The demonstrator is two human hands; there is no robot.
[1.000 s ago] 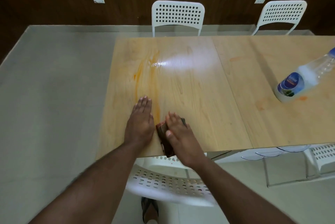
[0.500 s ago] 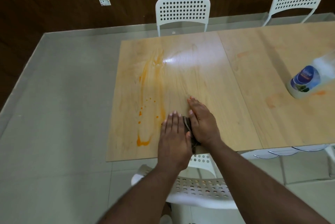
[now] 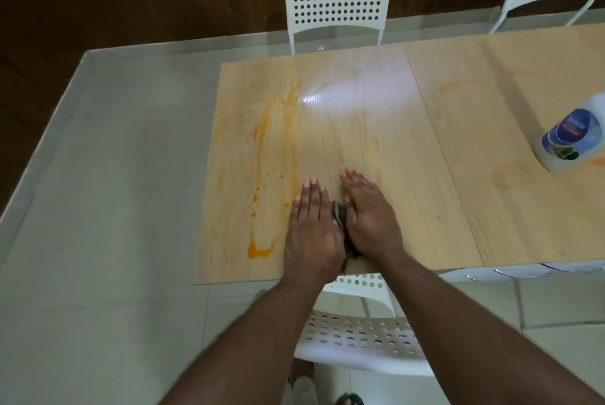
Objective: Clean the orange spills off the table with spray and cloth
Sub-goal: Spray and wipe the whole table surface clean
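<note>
Head view: we are mid-wipe, our left hand [image 3: 312, 234] and right hand [image 3: 370, 221] side by side near the front edge of the worktop [image 3: 376, 149]. Fingers of both lie straight and flat, pressing the dark cloth [image 3: 340, 213] that shows between them; neither curls round it. Orange spills [image 3: 260, 208] sit just left of the left hand, so the next stroke should, we judge, sweep left. Farther off, the spray bottle [image 3: 571, 139] stands at far right.

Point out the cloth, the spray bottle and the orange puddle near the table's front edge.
cloth [image 3: 340, 213]: head view, dark fold showing between the hands.
spray bottle [image 3: 571, 139]: head view, blue label.
orange puddle [image 3: 257, 250]: head view, its thickest patch.
</note>
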